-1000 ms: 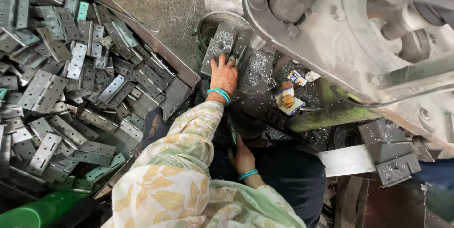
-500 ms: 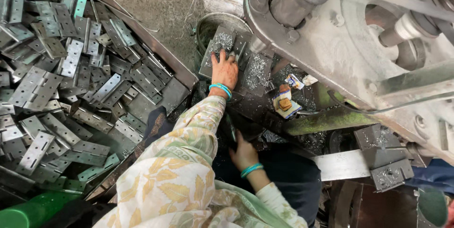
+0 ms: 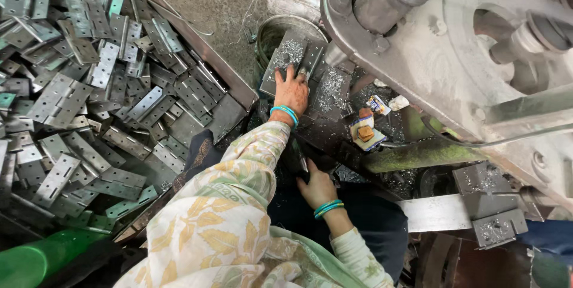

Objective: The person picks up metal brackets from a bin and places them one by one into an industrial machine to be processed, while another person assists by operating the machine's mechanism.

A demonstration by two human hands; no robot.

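Two hands busy at the press bench; left hand (image 3: 291, 92) stretched forward, fingers spread flat on a stack of perforated hinge plates (image 3: 290, 60) dusted with metal shavings, pressing rather than pinching, nothing actually gripped; right hand (image 3: 316, 188) lower down near the lap, fingers half curled at the dark bench edge, can't tell whether anything sits inside them.

Stack resting right beside a round metal tub (image 3: 276, 30), just under the big grey flywheel (image 3: 453, 43); more shaving-covered plates (image 3: 332, 91) touching on the right.

Handling guess: stamped steel, stiff, no give at all; light one by one but weighty as a stack; probably oily and slick, punched edges likely sharp, chips gritty underneath; best grabbed by the long edges, thumb one side and fingers the other, or slid off the top one leaf at a time.

Hundreds more hinge leaves (image 3: 89, 91) heaped in the tray on the left.

Packaging: small crumpled wrapper (image 3: 378, 104), white with blue and yellow, just right of the plates; another small pack with brownish blocks (image 3: 364, 131) on top, next to a green bar (image 3: 418, 156); print too small to make out.
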